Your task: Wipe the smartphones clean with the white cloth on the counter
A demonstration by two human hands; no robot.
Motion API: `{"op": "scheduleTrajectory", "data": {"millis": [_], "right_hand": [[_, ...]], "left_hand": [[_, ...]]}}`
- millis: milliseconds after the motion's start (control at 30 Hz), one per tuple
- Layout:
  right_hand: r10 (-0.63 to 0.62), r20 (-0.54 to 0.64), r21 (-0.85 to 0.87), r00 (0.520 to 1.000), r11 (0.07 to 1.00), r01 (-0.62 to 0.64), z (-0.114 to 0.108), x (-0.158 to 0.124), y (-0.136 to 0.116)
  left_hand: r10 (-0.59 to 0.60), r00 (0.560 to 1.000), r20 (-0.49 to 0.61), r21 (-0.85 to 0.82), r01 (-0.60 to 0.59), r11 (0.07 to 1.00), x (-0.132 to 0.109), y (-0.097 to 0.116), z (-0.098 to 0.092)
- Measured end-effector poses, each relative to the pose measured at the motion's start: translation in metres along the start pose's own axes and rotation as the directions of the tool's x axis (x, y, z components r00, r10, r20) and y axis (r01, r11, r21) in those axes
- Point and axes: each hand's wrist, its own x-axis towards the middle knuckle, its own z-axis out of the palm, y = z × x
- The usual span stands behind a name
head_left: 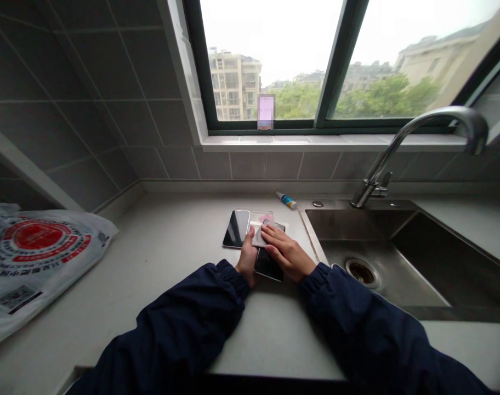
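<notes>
My left hand (247, 258) grips the left side of a dark phone (268, 265), its thumb along the edge. The phone lies tilted, low over the counter, its screen facing up. My right hand (290, 253) lies across the phone's upper part, fingers together and pressing a pale, cloth-like piece (257, 238) on the screen. How far the cloth runs under the fingers is hidden. Just left of my hands a second phone (237, 229) with a black screen rests on the counter. Behind the fingers a small pink piece (265, 218) shows in part.
A blue and white tube (287, 200) lies near the back. To the right are a steel sink (398, 269) and a curved chrome faucet (402, 140). A white plastic bag (48, 258) with red print sits at the left, on the pale counter (171, 241). Behind is a window.
</notes>
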Motion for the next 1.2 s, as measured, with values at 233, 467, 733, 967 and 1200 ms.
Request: {"op": "scheduleTrajectory", "data": {"millis": [233, 467, 733, 967, 1200], "right_hand": [[0.029, -0.022, 0.024, 0.999, 0.999, -0.028, -0.0001, 0.0004, -0.0054], [0.036, -0.036, 0.041, 0.999, 0.999, -0.035, -0.0004, 0.0003, -0.0061], [0.041, -0.037, 0.064, 0.998, 0.997, -0.039, -0.0009, 0.0011, -0.0075], [0.051, -0.056, 0.105, 0.997, 0.993, -0.045, 0.0008, 0.0011, -0.0048], [0.053, -0.063, 0.108, 0.997, 0.993, -0.046, 0.0000, 0.0002, -0.0071]], "left_hand": [[-0.004, 1.000, -0.022, -0.012, 0.003, 1.000, 0.0007, 0.0000, 0.0004], [0.003, 1.000, -0.027, 0.010, -0.003, 1.000, 0.0026, -0.0009, -0.0036], [0.001, 0.999, -0.036, 0.017, 0.000, 1.000, 0.0011, 0.0004, -0.0011], [0.008, 1.000, -0.022, 0.028, -0.007, 1.000, 0.0025, 0.0005, -0.0043], [0.026, 0.998, -0.051, 0.066, -0.022, 0.998, 0.0014, -0.0008, -0.0020]]}}
